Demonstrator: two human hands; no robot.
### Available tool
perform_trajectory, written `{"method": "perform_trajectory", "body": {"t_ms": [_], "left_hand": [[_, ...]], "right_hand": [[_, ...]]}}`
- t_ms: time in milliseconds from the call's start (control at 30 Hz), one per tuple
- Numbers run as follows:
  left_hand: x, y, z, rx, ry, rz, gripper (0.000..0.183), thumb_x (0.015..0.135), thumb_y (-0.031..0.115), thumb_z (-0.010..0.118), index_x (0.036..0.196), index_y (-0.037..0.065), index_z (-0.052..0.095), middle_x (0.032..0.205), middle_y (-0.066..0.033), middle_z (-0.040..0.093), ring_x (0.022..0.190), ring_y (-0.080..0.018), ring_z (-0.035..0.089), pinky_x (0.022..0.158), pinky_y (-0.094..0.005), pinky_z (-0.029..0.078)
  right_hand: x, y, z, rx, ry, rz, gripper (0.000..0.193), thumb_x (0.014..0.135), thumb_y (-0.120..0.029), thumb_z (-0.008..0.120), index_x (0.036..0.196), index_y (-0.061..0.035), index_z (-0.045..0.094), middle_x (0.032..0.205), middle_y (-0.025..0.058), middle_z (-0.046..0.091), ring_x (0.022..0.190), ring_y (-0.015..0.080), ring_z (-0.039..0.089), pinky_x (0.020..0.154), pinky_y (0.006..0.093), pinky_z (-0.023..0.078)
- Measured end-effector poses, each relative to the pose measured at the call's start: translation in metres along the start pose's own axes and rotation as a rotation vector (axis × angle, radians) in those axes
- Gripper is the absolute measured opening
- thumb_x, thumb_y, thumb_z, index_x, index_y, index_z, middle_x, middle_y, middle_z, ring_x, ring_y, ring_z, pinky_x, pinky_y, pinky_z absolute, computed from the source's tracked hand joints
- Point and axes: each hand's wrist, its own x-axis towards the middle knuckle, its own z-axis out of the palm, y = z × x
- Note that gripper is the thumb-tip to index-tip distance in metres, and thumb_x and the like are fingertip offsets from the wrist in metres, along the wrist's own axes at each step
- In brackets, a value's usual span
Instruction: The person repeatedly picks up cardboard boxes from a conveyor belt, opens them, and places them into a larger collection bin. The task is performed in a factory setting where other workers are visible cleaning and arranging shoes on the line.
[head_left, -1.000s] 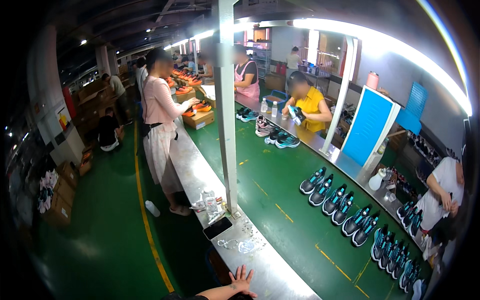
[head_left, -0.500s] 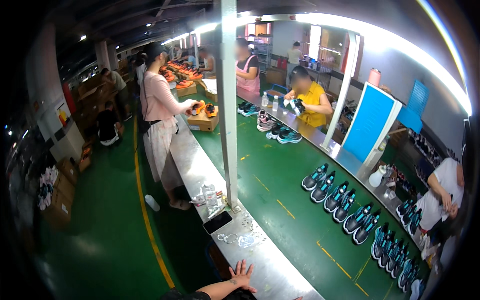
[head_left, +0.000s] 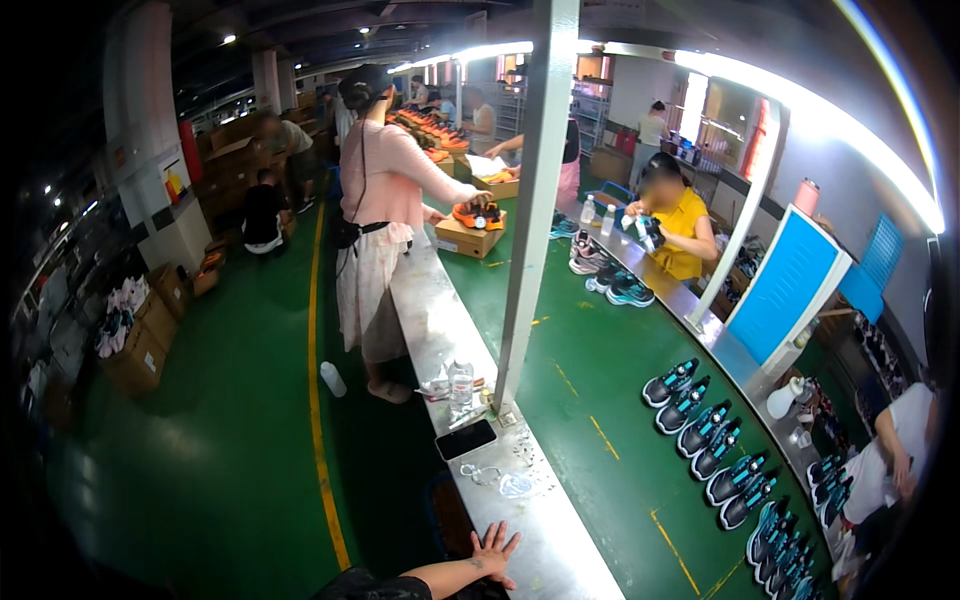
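Note:
My left hand lies palm down on the metal ledge, fingers spread and nothing in them. The left forearm comes in from the lower edge. My right hand is out of the picture. Just beyond the left hand are a crumpled clear plastic piece and a thin pale loop of cord. Farther along the ledge lies a dark-screened phone, with a clear bottle standing behind it. Dark sneakers with turquoise trim stand in pairs on the green belt-like surface to the right.
A grey post rises from the ledge. One person in pink touches orange shoes on a cardboard box. Across the green surface, a person in yellow handles a shoe. A white bottle is on the floor.
The view has turned left, so the scene sits farther right. The person in pink has brought the orange shoe down onto the box. A sliver of my right hand has left the lower edge.

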Motion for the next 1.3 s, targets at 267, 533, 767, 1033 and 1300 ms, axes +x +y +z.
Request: {"method": "perform_trajectory", "body": {"t_ms": [267,533,767,1033,1300], "left_hand": [[0.004,-0.005,0.013,0.06,0.031,-0.002,0.132,0.049,0.074,0.066,0.143,0.021,-0.009,0.145,-0.0187,-0.023,0.133,-0.041,-0.018,0.095,-0.0714,0.002],[0.008,0.0,0.013,0.072,0.028,0.006,0.129,0.052,0.07,0.068,0.143,0.022,-0.01,0.144,-0.0175,-0.026,0.133,-0.0392,-0.02,0.095,-0.0709,0.001],[0.002,0.004,0.001,0.068,0.007,-0.039,0.129,0.054,0.071,0.066,0.143,0.021,-0.012,0.144,-0.018,-0.026,0.133,-0.0384,-0.022,0.096,-0.0704,0.0],[0.008,0.01,-0.009,0.164,-0.038,0.004,0.131,0.053,0.074,0.064,0.142,0.018,-0.014,0.143,-0.0202,-0.027,0.132,-0.0394,-0.023,0.097,-0.0679,-0.003],[0.006,0.015,-0.006,0.19,-0.142,-0.038,0.142,0.048,0.079,0.063,0.138,0.009,-0.022,0.137,-0.027,-0.033,0.127,-0.0412,-0.031,0.099,-0.0644,-0.007]], "right_hand": [[-0.004,0.0,-0.002,0.024,-0.009,-0.002,0.114,0.068,-0.065,0.059,0.142,-0.0096,-0.008,0.14,0.038,-0.009,0.131,0.0518,-0.003,0.102,0.0622,0.011],[-0.01,0.006,0.01,0.021,-0.003,0.024,0.114,0.07,-0.063,0.059,0.142,-0.0063,-0.008,0.138,0.04,-0.009,0.13,0.0527,-0.007,0.1,0.0653,0.01],[-0.003,-0.001,0.003,0.02,0.03,-0.054,0.113,0.07,-0.063,0.058,0.141,-0.0052,-0.008,0.138,0.0404,-0.008,0.13,0.0517,-0.009,0.1,0.0653,0.008],[-0.022,-0.017,-0.011,0.149,0.036,0.051,0.11,0.071,-0.063,0.057,0.142,-0.0054,-0.004,0.139,0.0388,-0.004,0.13,0.0526,-0.006,0.102,0.0639,0.008],[-0.022,-0.013,-0.011,0.214,0.051,0.075,0.11,0.07,-0.052,0.066,0.142,-0.0049,-0.001,0.141,0.0343,-0.012,0.134,0.0448,-0.011,0.102,0.0638,0.005]]}}
